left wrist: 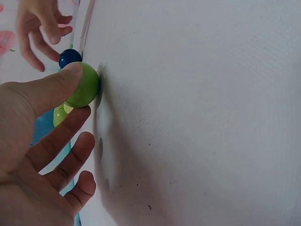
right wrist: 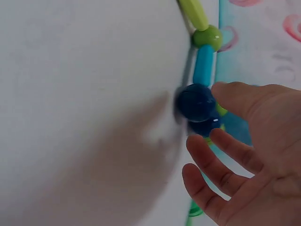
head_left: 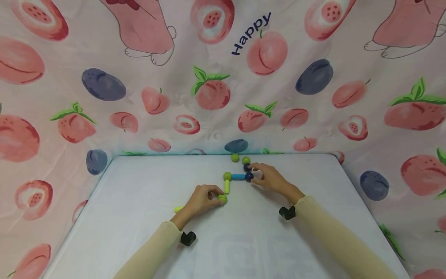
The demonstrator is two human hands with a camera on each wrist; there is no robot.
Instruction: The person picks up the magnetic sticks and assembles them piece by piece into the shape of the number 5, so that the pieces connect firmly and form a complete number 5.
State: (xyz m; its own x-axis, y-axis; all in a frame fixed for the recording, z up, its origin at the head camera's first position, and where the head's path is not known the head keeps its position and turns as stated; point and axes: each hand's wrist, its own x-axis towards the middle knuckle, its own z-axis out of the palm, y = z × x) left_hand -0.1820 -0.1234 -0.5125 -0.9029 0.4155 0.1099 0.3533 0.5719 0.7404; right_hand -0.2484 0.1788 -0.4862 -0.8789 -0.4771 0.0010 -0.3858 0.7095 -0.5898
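My left hand (head_left: 202,199) pinches a green ball (left wrist: 85,87) between thumb and index finger. Just beyond that ball, a yellow-green rod (head_left: 227,186) runs up to another green ball (head_left: 227,176). From there a blue rod (head_left: 238,177) leads right to a dark blue ball (right wrist: 196,102). Beside this blue ball is my right hand (head_left: 270,178), thumb at its edge and the other fingers loosely bent. A second dark blue ball (right wrist: 205,126) lies close behind, near the right fingertips; contact there is hard to tell.
Two more green balls, one at the back edge (head_left: 235,157) and one behind the blue balls (head_left: 246,160), stand on the white table (head_left: 139,186). A yellow-green piece (head_left: 178,209) lies partly hidden behind the left wrist. A fruit-print cloth (head_left: 209,128) hangs behind the table.
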